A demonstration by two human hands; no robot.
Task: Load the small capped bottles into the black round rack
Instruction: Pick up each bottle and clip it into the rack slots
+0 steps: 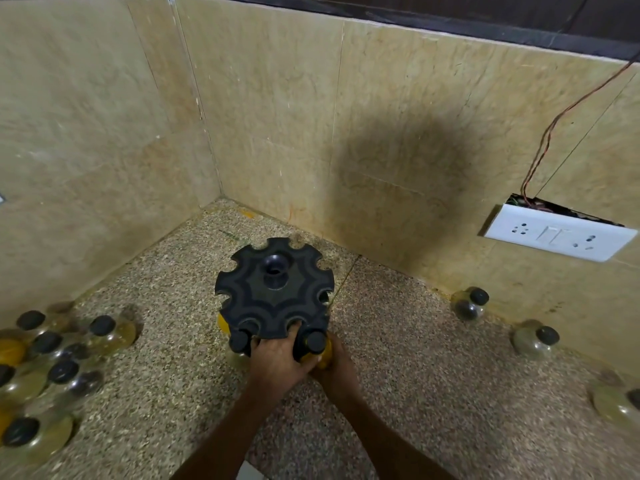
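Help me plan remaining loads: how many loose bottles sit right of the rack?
3: one bottle against the wall, a second nearer along it, a third cut by the frame's right edge; more may lie beyond.

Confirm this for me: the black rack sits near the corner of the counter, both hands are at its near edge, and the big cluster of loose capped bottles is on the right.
Not quite. The head view shows the big cluster of loose capped bottles on the left; only a few lie scattered on the right. The rest holds: the black rack sits near the corner, with the left hand and right hand at its near edge.
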